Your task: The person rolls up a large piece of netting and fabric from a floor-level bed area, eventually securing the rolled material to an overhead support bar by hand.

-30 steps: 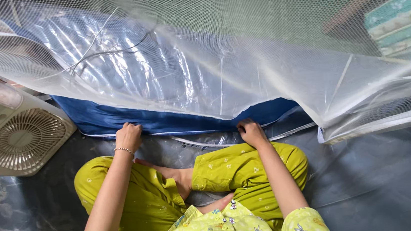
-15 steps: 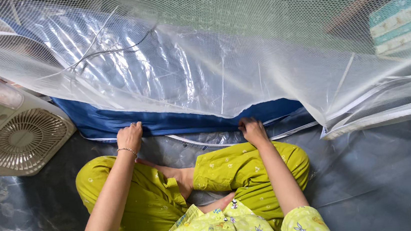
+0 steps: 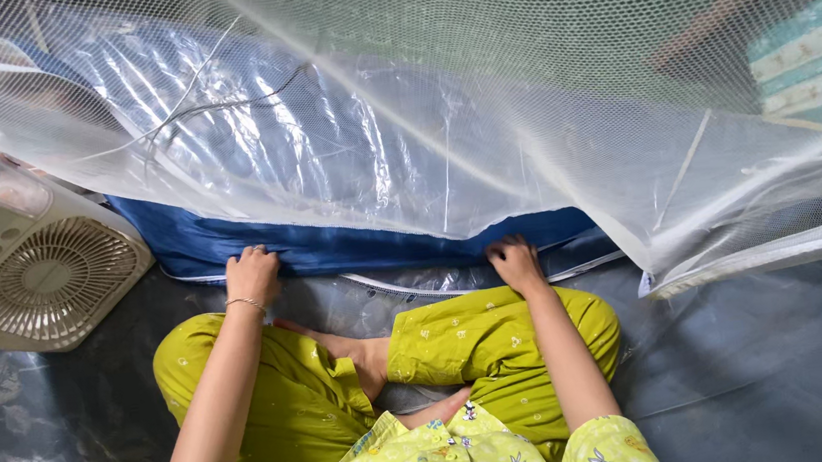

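While the person sits cross-legged in yellow-green patterned pyjamas [image 3: 463, 357], both hands rest at the lower edge of the blue mattress [image 3: 332, 246], which serves here as the landmark. The left hand [image 3: 252, 274] lies against the mattress's near edge toward its left end, fingers curled together and pressed down onto the edge where it meets the white zipper strip [image 3: 396, 288]; whether they actually pinch the fabric cannot be told. A thin bracelet [image 3: 247, 302] circles that wrist. The right hand [image 3: 514, 261] sits farther right along the same near edge, knuckles up, fingers bent and tucked under toward the mattress so their tips are hidden; it touches the edge, but whether it grips anything cannot be told.

The mattress lies across the view just beyond the person's knees, its top wrapped in clear crinkled plastic [image 3: 302, 141]. White mosquito netting [image 3: 556, 66] drapes over the mattress from above, its hem hanging just past the mattress's right end, beyond the right hand. A thin white cable [image 3: 208, 105] lies on the plastic above the mattress's left part. Just beside the mattress's left end stands a cream portable fan [image 3: 33, 267] with a round grille and a lit panel. In front of the mattress, a dark glossy floor sheet [image 3: 776, 367] spreads under the person. Beyond the mattress's right end, seen through the netting, is a teal and cream striped cloth [image 3: 816, 56].
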